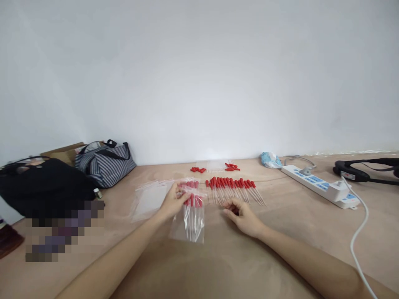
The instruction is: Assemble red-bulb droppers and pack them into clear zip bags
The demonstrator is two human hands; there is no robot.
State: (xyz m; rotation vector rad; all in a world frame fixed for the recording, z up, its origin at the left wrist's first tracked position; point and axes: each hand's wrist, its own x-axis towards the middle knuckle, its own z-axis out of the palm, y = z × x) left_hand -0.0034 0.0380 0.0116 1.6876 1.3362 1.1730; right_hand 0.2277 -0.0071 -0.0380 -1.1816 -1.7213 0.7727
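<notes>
My left hand is closed on the top of a clear zip bag and holds it up over the table. Inside the bag are several droppers with red rubber bulbs at the top and thin clear stems below. My right hand is loosely curled, its thumb apart from the fingers, and I see nothing held in it. Just beyond that hand lies a row of red-bulbed droppers, with their stems pointing toward me. Flat clear bags lie left of my left hand.
Loose red bulbs and a batch of clear stems lie near the wall. At right are a white power strip, its cable and a black headset-like strap. A striped bag and a black bag stand left.
</notes>
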